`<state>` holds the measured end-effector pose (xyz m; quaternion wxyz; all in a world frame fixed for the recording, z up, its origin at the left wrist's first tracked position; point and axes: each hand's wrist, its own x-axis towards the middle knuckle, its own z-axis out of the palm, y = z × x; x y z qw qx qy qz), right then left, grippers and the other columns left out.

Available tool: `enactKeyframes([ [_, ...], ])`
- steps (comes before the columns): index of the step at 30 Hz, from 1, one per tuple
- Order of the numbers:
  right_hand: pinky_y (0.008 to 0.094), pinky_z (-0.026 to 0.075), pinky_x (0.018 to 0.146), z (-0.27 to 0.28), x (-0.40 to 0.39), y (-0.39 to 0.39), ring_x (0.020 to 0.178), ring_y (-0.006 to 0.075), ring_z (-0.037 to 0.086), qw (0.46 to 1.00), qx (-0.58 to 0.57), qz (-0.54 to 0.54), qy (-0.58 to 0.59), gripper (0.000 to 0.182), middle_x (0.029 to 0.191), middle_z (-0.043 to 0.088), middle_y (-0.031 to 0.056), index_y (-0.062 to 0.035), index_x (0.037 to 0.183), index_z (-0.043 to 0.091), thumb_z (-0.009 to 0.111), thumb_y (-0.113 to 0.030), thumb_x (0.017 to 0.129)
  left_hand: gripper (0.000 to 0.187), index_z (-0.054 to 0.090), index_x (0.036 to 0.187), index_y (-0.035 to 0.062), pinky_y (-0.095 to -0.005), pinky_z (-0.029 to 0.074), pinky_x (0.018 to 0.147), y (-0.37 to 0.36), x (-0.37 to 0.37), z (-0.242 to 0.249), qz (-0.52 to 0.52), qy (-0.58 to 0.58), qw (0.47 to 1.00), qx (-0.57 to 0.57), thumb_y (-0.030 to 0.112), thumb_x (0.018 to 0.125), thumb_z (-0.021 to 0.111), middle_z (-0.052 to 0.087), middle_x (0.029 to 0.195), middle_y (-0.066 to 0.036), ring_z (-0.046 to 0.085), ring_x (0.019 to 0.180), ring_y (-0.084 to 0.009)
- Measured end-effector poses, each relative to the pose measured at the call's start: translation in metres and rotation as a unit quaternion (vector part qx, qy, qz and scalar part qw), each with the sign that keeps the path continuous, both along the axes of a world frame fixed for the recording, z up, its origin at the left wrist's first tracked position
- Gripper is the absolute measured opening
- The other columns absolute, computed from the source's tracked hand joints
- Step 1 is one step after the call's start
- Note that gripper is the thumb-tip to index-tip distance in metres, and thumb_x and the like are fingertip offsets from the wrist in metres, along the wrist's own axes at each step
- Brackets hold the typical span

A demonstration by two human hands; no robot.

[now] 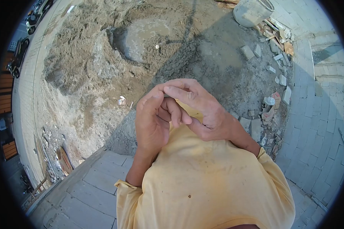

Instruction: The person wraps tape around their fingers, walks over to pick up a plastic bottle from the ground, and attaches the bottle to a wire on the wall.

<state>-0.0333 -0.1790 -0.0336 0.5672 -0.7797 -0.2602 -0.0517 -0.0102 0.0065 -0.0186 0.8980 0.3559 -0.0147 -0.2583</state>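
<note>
My left hand [151, 120] and my right hand [208, 108] meet in front of my chest, above the yellow shirt [206, 183]. The fingers of both curl inward and touch each other, forming a loose ring. My right fingers reach over the top of the left ones, and a gap between the palms shows the shirt behind. No object is visible in either hand. Beyond them lies a mound of wet sand and mortar [84, 57] with a pool of grey water [145, 34] in its hollow. A handle with a pale round end [158, 46] sticks out beside the pool.
A mortar-stained bucket [252, 13] stands at the upper right. Broken blocks [247, 52] and scrap line the mound's right edge. Grey block paving [298, 145] runs along the right, with more paving [91, 191] at lower left. Parked motorbikes [21, 55] stand at far left.
</note>
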Motion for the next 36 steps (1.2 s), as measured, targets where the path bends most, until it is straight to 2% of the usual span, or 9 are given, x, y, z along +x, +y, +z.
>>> enactKeyframes([
  [2,0.0481,0.05,0.108,0.005,-0.003,-0.005,0.125,0.028,0.064,0.995,0.079,0.026,0.049,0.062,0.149,0.058,0.017,-0.0065,0.156,0.058,0.077,-0.017,0.098,0.049,0.067,0.126,-0.0086,-0.0311,0.058,0.068,0.0,-0.001,0.001,0.031,-0.058,0.985,0.16,0.036,0.114,0.049,0.067,0.073,-0.009,0.07,0.069,-0.0205],
  [4,0.044,0.052,0.099,0.003,-0.005,-0.01,0.118,0.0238,0.064,0.943,0.296,0.063,0.141,0.038,0.152,0.054,0.0202,-0.0016,0.134,0.066,0.07,-0.029,0.108,0.041,0.071,0.122,-0.0065,-0.0294,0.058,0.07,0.001,-0.005,-0.003,0.025,-0.065,0.984,0.165,0.03,0.114,0.054,0.07,0.078,-0.008,0.07,0.072,-0.017],
  [5,0.044,0.052,0.099,0.002,-0.005,-0.01,0.118,0.0238,0.064,0.944,0.293,0.057,0.14,0.038,0.152,0.054,0.0202,-0.0016,0.134,0.066,0.07,-0.029,0.108,0.033,0.074,0.118,-0.0045,-0.0276,0.057,0.072,0.0,-0.007,-0.005,0.022,-0.072,0.982,0.173,0.024,0.113,0.059,0.073,0.083,-0.007,0.071,0.076,-0.0135],
  [7,0.0396,0.053,0.097,-0.001,-0.003,-0.007,0.11,0.0231,0.064,0.803,0.514,0.104,0.282,0.04,0.146,0.056,0.0218,-0.0019,0.106,0.064,0.064,-0.041,0.112,0.029,0.075,0.116,-0.0041,-0.027,0.057,0.073,-0.004,-0.009,0.001,-0.018,-0.088,0.979,0.183,0.022,0.112,0.062,0.074,0.085,-0.007,0.071,0.077,-0.0123],
  [16,0.0277,0.052,0.071,-0.009,-0.008,-0.005,0.066,0.0091,0.057,0.798,0.503,0.064,0.326,0.05,0.128,0.06,0.0181,-0.0033,0.091,0.06,0.057,-0.047,0.115,0.03,0.08,0.109,-0.0025,-0.0282,0.062,0.069,-0.017,-0.014,-0.009,-0.097,-0.089,0.974,0.187,0.027,0.108,0.073,0.08,0.094,-0.01,0.076,0.077,-0.0159],
  [25,0.0245,0.052,0.072,0.002,-0.014,-0.007,0.072,0.006,0.06,0.851,0.418,0.02,0.319,0.04,0.093,0.068,0.0017,-0.0006,0.117,0.068,0.058,-0.039,0.117,0.029,0.082,0.111,-0.0043,-0.0295,0.063,0.067,-0.015,-0.012,-0.015,-0.093,-0.08,0.976,0.181,0.023,0.108,0.074,0.081,0.098,-0.014,0.078,0.076,-0.0183],
  [29,0.0238,0.052,0.075,0.0,-0.013,-0.006,0.082,0.0049,0.062,0.86,0.407,-0.016,0.308,0.04,0.096,0.068,0.0019,-0.0014,0.116,0.068,0.059,-0.04,0.116,0.027,0.081,0.111,-0.0061,-0.03,0.064,0.067,-0.016,-0.012,-0.014,-0.086,-0.066,0.978,0.177,0.019,0.108,0.071,0.081,0.099,-0.015,0.079,0.076,-0.0192],
  [31,0.0338,0.055,0.093,-0.005,-0.012,-0.013,0.108,0.0188,0.064,0.882,0.363,-0.001,0.302,0.043,0.124,0.06,0.0138,-0.0007,0.101,0.065,0.059,-0.041,0.115,0.025,0.081,0.111,-0.0065,-0.03,0.064,0.067,-0.017,-0.014,-0.011,-0.08,-0.061,0.978,0.185,0.015,0.108,0.069,0.081,0.099,-0.015,0.079,0.076,-0.0192],
  [36,0.0293,0.052,0.088,-0.011,-0.008,-0.011,0.102,0.0123,0.062,0.923,0.289,-0.029,0.253,0.042,0.118,0.063,0.007,-0.0014,0.102,0.068,0.057,-0.039,0.117,0.022,0.081,0.109,-0.0067,-0.0304,0.065,0.068,-0.015,-0.012,-0.011,-0.077,-0.063,0.976,0.193,0.008,0.106,0.064,0.081,0.099,-0.016,0.079,0.076,-0.0189],
])
